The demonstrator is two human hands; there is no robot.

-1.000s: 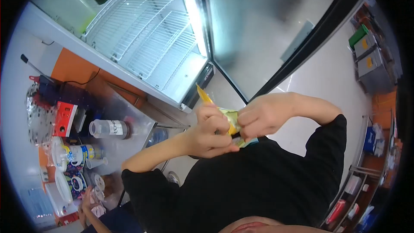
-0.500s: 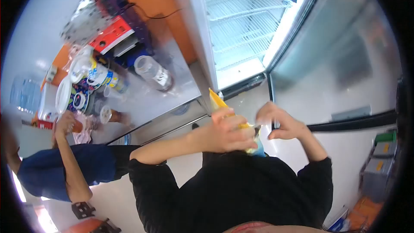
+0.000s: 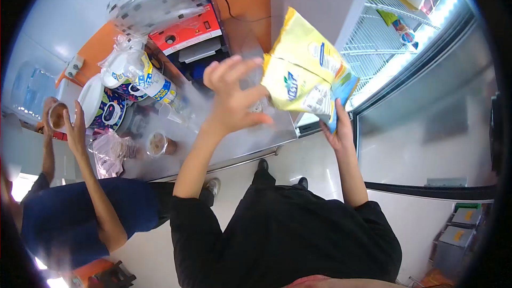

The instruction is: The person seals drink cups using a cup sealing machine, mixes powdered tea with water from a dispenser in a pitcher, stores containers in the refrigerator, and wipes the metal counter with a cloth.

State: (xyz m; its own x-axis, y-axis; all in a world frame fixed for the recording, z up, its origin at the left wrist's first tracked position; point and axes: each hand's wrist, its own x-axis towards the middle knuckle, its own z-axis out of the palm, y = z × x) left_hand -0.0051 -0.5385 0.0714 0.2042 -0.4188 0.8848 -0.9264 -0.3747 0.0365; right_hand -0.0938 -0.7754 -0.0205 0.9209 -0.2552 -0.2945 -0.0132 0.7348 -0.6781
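A yellow Nestea bag with a blue end is held up in front of the metal table and the fridge. My right hand grips the bag by its lower right blue corner. My left hand is raised just left of the bag, fingers spread and holding nothing. Behind it on the table, a clear jar is largely hidden by my left hand and the bag.
The fridge door stands open at right, wire shelves inside. On the metal table are a red machine, a cup of brown contents and plastic packages. At left a co-worker holds a cup.
The view has swung right, toward the table. The bag has risen from near my chest and is now fully visible. My left hand has let go of it and opened; my right hand now holds it.
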